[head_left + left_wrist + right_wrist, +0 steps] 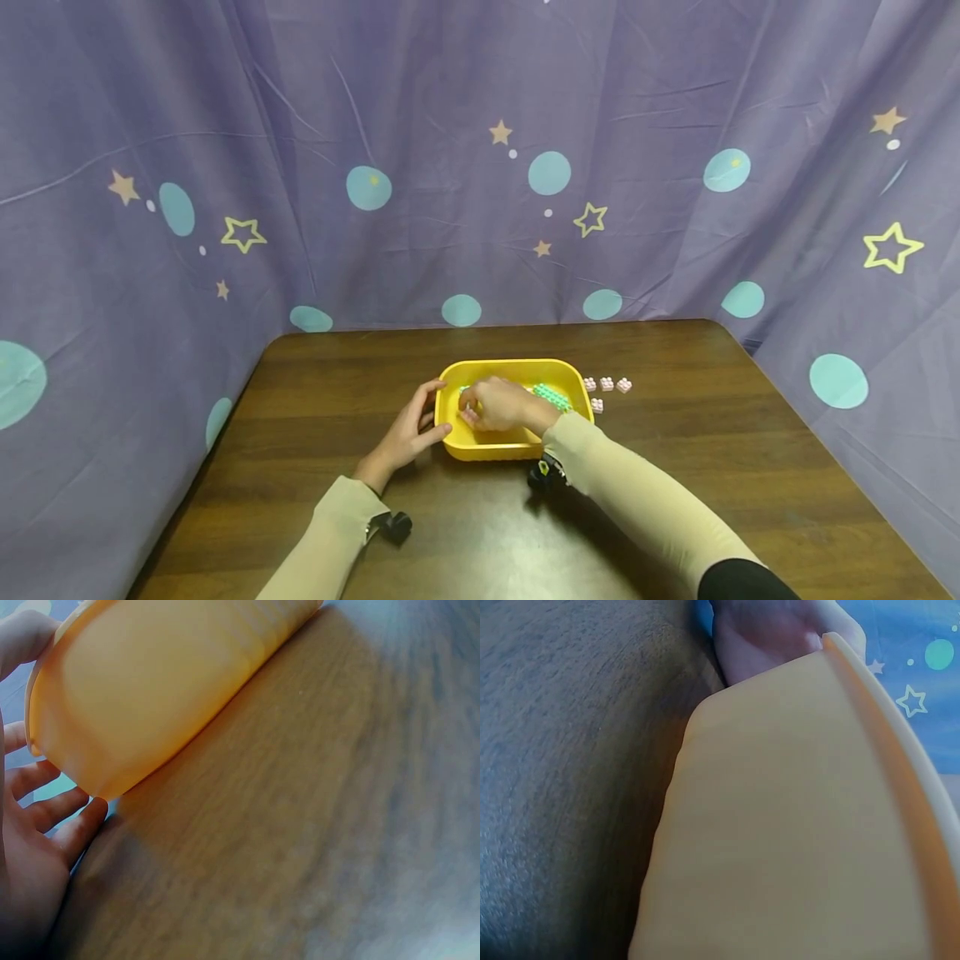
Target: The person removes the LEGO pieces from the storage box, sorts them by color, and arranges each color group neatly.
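Observation:
A yellow plastic bin (495, 452) stands on the table, its near outer wall large in both wrist views. Inside it lie green toy bricks (552, 396) and some pink ones. My left hand (407, 427) rests against the bin's left end, fingers spread and thumb near the front corner; the left wrist view shows its fingertips touching the end wall. My right hand (501, 404) reaches over the near rim into the bin. Its curled fingers pinch a pink toy brick (468, 416), partly covered by them. In the right wrist view the bin wall hides the right hand.
Several pink toy bricks (607, 384) lie on the wooden table (337, 367) just right of the bin. A purple curtain (465, 108) with stars and dots hangs behind the table and along both sides.

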The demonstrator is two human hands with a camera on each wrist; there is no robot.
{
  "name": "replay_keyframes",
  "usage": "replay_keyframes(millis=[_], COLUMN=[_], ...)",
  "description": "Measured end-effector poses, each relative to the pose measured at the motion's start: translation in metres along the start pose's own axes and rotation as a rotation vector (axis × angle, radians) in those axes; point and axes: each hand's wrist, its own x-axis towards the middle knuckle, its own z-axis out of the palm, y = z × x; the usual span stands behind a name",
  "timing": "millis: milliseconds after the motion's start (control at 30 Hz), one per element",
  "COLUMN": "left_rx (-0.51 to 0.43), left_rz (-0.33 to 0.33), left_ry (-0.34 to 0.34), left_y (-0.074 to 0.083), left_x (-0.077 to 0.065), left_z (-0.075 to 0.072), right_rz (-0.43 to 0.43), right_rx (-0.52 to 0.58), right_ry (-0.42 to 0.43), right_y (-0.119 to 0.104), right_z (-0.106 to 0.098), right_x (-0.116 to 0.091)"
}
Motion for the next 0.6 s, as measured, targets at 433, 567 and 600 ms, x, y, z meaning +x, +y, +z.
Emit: replay_keyframes(millis=[433, 567, 600], left_rx=[-0.022, -0.022, -0.022], left_rz=[0.017, 0.027, 0.027], left_ry=[0.027, 0.028, 0.028], left_y=[-0.037, -0.035, -0.035], left_x=[-0.001, -0.001, 0.0], left_z=[0.003, 0.004, 0.004], right_rz=[0.023, 0.013, 0.011], right_rx=[-0.019, -0.034, -0.039], right_ry=[-0.006, -0.001, 0.0], right_y=[-0.005, -0.006, -0.007], right_z=[0.002, 0.003, 0.003], right_x=[0.002, 0.004, 0.004])
